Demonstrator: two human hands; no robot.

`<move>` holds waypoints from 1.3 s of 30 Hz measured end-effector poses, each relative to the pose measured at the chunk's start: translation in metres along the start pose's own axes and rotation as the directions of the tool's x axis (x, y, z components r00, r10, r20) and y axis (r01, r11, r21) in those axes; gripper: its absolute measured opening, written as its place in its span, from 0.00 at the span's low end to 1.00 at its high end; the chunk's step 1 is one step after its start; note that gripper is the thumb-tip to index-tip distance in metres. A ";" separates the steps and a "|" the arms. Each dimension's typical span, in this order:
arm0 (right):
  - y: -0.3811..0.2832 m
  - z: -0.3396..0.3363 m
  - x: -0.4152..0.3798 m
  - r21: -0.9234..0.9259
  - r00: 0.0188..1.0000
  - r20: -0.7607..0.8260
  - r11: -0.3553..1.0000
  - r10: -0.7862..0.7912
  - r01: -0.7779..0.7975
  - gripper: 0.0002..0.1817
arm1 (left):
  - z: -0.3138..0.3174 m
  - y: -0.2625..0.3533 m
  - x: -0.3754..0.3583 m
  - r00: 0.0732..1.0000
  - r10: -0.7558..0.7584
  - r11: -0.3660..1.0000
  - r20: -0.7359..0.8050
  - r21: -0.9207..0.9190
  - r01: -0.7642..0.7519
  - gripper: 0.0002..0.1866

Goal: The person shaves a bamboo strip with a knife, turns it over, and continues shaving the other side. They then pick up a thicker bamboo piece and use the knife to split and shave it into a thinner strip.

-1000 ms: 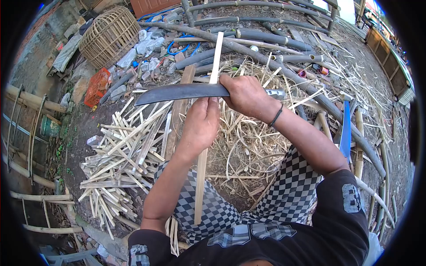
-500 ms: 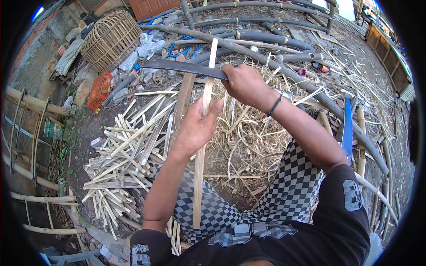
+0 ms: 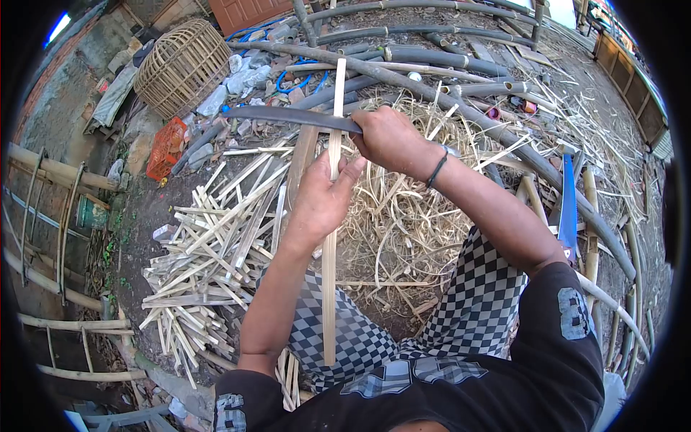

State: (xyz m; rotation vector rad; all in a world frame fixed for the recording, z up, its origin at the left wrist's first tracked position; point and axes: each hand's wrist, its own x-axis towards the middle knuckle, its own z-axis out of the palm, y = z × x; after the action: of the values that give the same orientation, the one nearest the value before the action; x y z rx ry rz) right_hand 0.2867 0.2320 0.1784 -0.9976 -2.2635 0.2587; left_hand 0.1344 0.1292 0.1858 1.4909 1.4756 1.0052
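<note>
My left hand (image 3: 320, 198) is closed round the middle of a long, pale bamboo strip (image 3: 329, 302), which runs upright through the view from above the hand down over my leg. My right hand (image 3: 392, 140) grips a long dark blade (image 3: 288, 115) at its right end; the handle is hidden in the fist. The blade lies across the strip just above my left hand, its tip pointing left. Behind the strip a wooden board (image 3: 301, 162) slants upward. Curly shavings (image 3: 403, 223) cover the ground beyond my knees.
Split sticks (image 3: 209, 252) are heaped at the left. A blue saw (image 3: 568, 201) stands at the right beside bamboo poles (image 3: 604, 241). Farther off are a woven basket (image 3: 183, 68), an orange crate (image 3: 166, 149), stones (image 3: 248, 78) and a blue hose (image 3: 288, 85).
Both hands have shifted slightly relative to each other, the right hand and blade moving a little left and down along the strip. The camera view has also shifted slightly.
</note>
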 end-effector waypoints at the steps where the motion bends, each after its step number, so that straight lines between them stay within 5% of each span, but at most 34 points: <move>1: 0.001 0.002 -0.004 0.004 1.000 -0.003 1.000 0.004 -0.004 0.09 | 0.001 0.000 0.000 0.999 -0.047 0.999 0.005 -0.001 0.047 0.15; 4: -0.005 0.003 -0.012 -0.129 0.990 0.103 0.986 -0.096 0.109 0.10 | -0.001 -0.006 0.008 0.999 -0.026 0.997 -0.020 0.067 0.027 0.17; 6: -0.002 0.001 -0.006 -0.052 0.986 0.151 0.995 -0.075 0.084 0.10 | -0.002 -0.012 0.006 0.997 0.074 0.987 -0.037 0.146 -0.068 0.18; 8: -0.006 0.008 -0.005 -0.030 0.989 0.117 0.995 -0.089 0.093 0.11 | -0.004 -0.008 0.004 0.999 0.020 0.988 -0.046 0.154 -0.012 0.19; 12: -0.006 0.011 -0.003 -0.070 0.989 0.134 0.995 -0.058 0.067 0.11 | -0.004 -0.017 0.010 0.996 0.090 0.994 0.007 -0.059 -0.090 0.13; 16: -0.008 0.011 0.003 -0.072 0.992 0.087 0.993 -0.089 0.095 0.11 | -0.010 -0.009 0.012 1.000 0.001 1.000 0.013 -0.028 -0.001 0.13; 18: -0.015 0.006 -0.003 -0.087 0.993 0.076 0.991 -0.093 0.099 0.09 | -0.011 0.012 0.000 0.992 -0.107 0.970 0.068 -0.214 0.119 0.14; 20: -0.007 0.010 0.002 -0.099 0.993 0.085 0.991 -0.076 0.085 0.09 | -0.009 0.005 0.000 0.990 -0.107 0.975 0.092 -0.188 0.122 0.13; 23: 0.014 0.011 0.016 -0.082 0.998 -0.036 0.996 0.041 -0.044 0.10 | 0.000 0.001 0.002 0.982 -0.159 0.972 0.107 -0.156 0.174 0.11; 26: 0.002 0.022 0.000 -0.048 0.990 0.108 0.994 -0.091 0.097 0.11 | -0.004 -0.003 0.004 0.992 -0.109 0.974 0.067 -0.192 0.120 0.11; 30: -0.006 0.016 0.011 -0.129 0.993 0.103 0.989 -0.062 0.075 0.10 | -0.013 -0.007 0.012 0.996 -0.090 0.996 -0.016 -0.029 0.089 0.17; 31: -0.005 0.016 0.013 -0.127 0.993 0.097 0.989 -0.066 0.078 0.10 | -0.013 -0.013 0.016 0.995 0.095 0.996 -0.032 0.003 -0.095 0.18; 32: -0.002 0.015 0.013 -0.088 0.994 0.091 0.994 -0.052 0.060 0.10 | -0.012 -0.015 0.016 0.995 0.097 0.995 -0.038 0.008 -0.097 0.18; 35: 0.021 0.022 0.029 -0.079 0.999 0.023 0.996 0.038 -0.036 0.09 | -0.002 -0.002 0.001 0.989 -0.135 0.968 0.053 -0.206 0.143 0.13; 39: -0.002 0.021 0.007 -0.108 0.988 0.119 0.988 -0.101 0.114 0.08 | -0.003 -0.002 0.004 0.997 -0.082 0.977 0.017 -0.197 0.083 0.14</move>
State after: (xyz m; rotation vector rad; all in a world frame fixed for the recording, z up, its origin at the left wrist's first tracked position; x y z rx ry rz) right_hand 0.2687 0.2369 0.1667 -0.9355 -2.4501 0.1431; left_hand 0.1309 0.1337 0.1848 1.2813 1.3767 1.0607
